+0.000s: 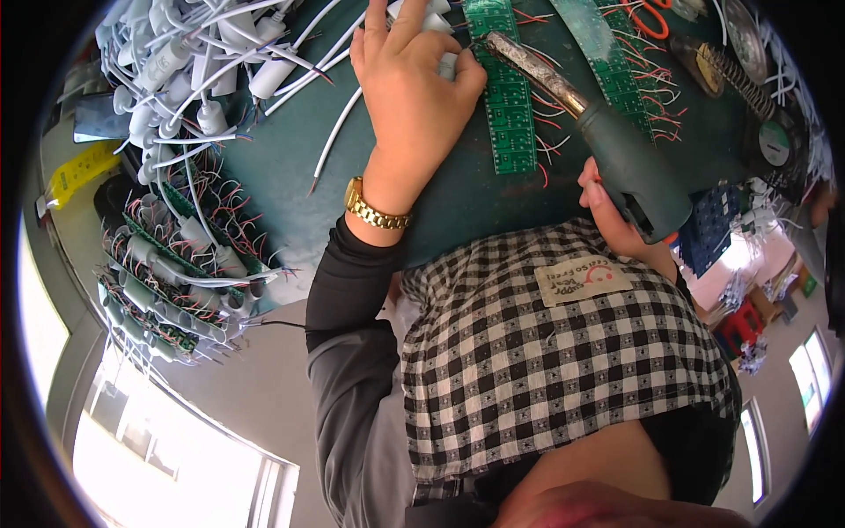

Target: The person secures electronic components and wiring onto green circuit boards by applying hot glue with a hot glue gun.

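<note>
left hand (414,97) has thumb and forefinger curled close together at the near strip's (512,123) left edge, its other fingers raised and spread, probably to stay clear of the heat; what the fingertips pinch, if anything, is too small to tell. right hand (612,211) is closed around the handle of the iron (629,158), though the handle hides part of the grip. the iron slants up and leftward, its tip at the near strip's upper part, close to the left fingertips; whether it touches is unclear. holding it well back likely keeps skin off the hot barrel.

the near strip lies flat on the mat (282,167), red and white wires poking from its right edge. a second strip (616,79) lies to its right, wired likewise. white cables (176,70) are heaped at upper left, presumably within easy reach. wired boards (176,273) stand in rows below them, perhaps to save space. a coiled spring (748,88), maybe the iron's rest, sits at upper right, near orange-handled scissors (650,22).
</note>
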`<state>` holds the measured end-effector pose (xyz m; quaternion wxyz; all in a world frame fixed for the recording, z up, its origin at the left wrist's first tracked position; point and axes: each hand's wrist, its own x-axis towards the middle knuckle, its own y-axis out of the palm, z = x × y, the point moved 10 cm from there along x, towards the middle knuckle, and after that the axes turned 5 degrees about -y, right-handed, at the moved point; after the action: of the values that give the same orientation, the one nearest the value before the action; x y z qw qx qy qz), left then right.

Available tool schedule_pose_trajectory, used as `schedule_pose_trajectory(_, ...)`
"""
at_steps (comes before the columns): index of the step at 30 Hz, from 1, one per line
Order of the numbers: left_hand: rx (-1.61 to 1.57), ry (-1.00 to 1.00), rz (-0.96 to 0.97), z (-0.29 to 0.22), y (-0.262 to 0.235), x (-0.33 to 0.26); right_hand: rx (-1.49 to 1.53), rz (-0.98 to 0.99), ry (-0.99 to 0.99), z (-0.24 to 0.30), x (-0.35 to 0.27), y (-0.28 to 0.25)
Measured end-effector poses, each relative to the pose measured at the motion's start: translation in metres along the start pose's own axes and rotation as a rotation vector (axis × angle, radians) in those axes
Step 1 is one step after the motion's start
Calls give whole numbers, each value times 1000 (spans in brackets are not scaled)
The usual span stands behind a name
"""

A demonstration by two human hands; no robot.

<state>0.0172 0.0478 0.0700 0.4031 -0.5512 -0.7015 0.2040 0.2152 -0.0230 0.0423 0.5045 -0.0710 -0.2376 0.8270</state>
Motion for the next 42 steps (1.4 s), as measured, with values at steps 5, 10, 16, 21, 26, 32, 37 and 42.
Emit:
schedule_pose_trajectory(5,20,6,3,0,0,-1,-24,57,10,4,6,5)
schedule_pose_trajectory(10,31,6,0,0,-2,-1,-24,84,6,1,3,7)
schedule_pose_trajectory(16,31,1,2,0,-1,-1,-258,-50,32,5,-4,-9)
schedule_pose_trajectory(21,14,11,-7,0,-1,0,-78,25,-62,8,-5,-4)
schedule_pose_trajectory(26,32,15,-8,0,-2,0,-56,58,-44,7,-2,0)
schedule_pose_trajectory(32,12,-5,-3,0,-2,1,-31,21,-86,11,1,2)
schedule_pose_trajectory(37,4,10,-19,1,-4,1,-37,53,-51,8,2,4)
schedule_pose_trajectory(42,2,9,4,0,-3,4,-3,61,55,2,1,9)
